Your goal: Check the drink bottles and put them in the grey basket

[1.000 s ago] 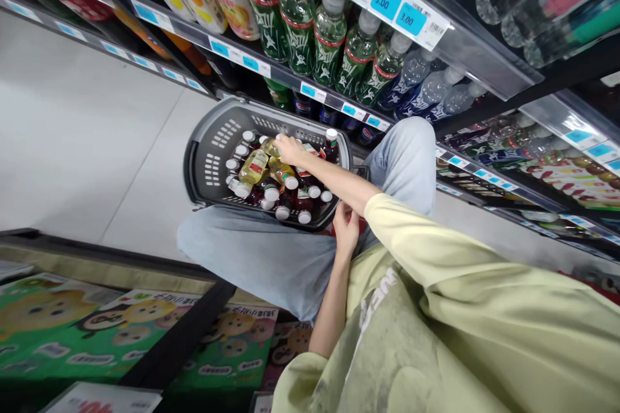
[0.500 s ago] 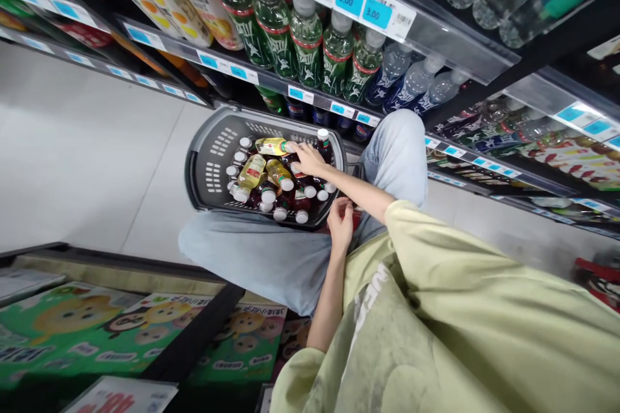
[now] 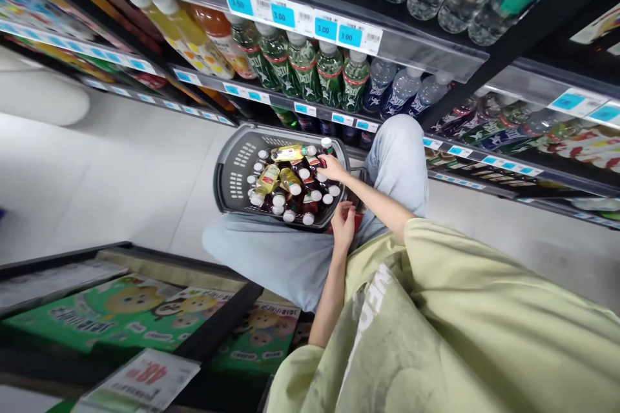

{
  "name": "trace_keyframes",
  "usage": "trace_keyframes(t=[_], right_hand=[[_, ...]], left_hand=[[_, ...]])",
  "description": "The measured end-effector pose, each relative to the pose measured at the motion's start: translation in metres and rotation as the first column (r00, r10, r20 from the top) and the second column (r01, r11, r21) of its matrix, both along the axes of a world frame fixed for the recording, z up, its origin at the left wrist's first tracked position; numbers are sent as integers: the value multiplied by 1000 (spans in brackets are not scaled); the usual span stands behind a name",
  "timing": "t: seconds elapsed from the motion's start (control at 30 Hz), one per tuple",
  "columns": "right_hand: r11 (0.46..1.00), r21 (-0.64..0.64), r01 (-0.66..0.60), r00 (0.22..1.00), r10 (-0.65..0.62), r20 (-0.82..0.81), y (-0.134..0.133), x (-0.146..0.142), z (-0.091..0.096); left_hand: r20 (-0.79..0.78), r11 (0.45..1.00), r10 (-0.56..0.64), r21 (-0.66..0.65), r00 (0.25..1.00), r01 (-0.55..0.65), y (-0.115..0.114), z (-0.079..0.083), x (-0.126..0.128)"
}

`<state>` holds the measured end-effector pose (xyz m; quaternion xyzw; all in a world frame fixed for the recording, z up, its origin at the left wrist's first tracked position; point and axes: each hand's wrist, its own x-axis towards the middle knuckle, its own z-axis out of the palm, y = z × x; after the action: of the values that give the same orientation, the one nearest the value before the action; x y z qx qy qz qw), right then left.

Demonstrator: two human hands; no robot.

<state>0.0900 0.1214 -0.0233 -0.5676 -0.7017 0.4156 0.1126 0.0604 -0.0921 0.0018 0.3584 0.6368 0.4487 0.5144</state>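
A grey shopping basket [image 3: 225,171] holds several white-capped bottles, most with dark contents. A yellow-drink bottle [image 3: 289,153] lies on top near the basket's far side; a second yellow bottle [image 3: 268,179] and an amber one [image 3: 290,181] lie nearby. Inside the basket's right end, my right hand [image 3: 333,169] has its fingers closed at a dark bottle with a red label [image 3: 314,161]; the fingertips are partly hidden among the bottles. My left hand [image 3: 343,224] hovers by the basket's near right corner, loosely curled with fingers apart and no visible object in it.
A drinks shelf [image 3: 300,106] with green-labelled bottles [image 3: 329,74] runs behind the basket. My jeans-clad legs [image 3: 271,258] flank the basket. Green printed cartons [image 3: 116,310] and a price sign [image 3: 145,377] sit at lower left. Tiled floor [image 3: 159,168] extends left.
My right hand has moved from the cap of the upper yellow bottle to a dark bottle on its right; the yellow bottle stays lying there. The camera view has shifted, and my left hand has loosened slightly.
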Motion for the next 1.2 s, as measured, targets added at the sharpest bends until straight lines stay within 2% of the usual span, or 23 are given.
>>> trace_keyframes(t=[0.13, 0.2, 0.27, 0.33, 0.4, 0.47, 0.57, 0.67, 0.83, 0.9, 1.03, 1.1, 1.2], right_hand=[[1000, -1, -1, 999, 1, 34, 17, 5, -3], [998, 23, -56, 996, 54, 71, 25, 0, -3], [984, 70, -167, 979, 157, 131, 33, -11, -2], [951, 87, -298, 936, 273, 224, 42, -25, 1], [926, 56, -373, 874, 330, 356, 50, -42, 4], [924, 29, -381, 815, 321, 483, 59, -58, 5], [897, 64, -437, 746, 322, 583, 70, -75, 2], [853, 101, -512, 708, 353, 611, 75, -81, -6], [875, 114, -471, 734, 317, 600, 75, -81, -20], [863, 118, -491, 722, 328, 609, 74, -80, -20], [811, 132, -570, 685, 381, 621, 72, -81, -13], [804, 113, -584, 688, 416, 594, 71, -83, -6], [826, 65, -559, 719, 445, 534, 70, -83, 3]], left_hand=[[22, 1000, 2, -7, 1000, -2, 0, -3, 0], [46, 1000, -11, -15, 999, 12, 1, -2, 1], [72, 999, -19, -25, 997, 20, 2, -1, 2], [90, 999, -14, -28, 996, 16, 3, 2, 3], [103, 1000, -7, -25, 995, 10, 4, 5, 3], [122, 1000, -7, -29, 993, 11, 5, 7, 2], [153, 999, 4, -45, 988, 2, 7, 9, 1], [176, 999, 24, -52, 984, -15, 8, 12, 0], [220, 1000, 13, -29, 975, -7, 7, 18, -1], [229, 1000, 11, -30, 973, -5, 7, 18, -1], [204, 999, 17, -49, 979, -7, 6, 13, 2], [186, 999, 24, -42, 982, -17, 6, 13, 4], [154, 997, 73, -7, 985, -73, 7, 33, -6]])
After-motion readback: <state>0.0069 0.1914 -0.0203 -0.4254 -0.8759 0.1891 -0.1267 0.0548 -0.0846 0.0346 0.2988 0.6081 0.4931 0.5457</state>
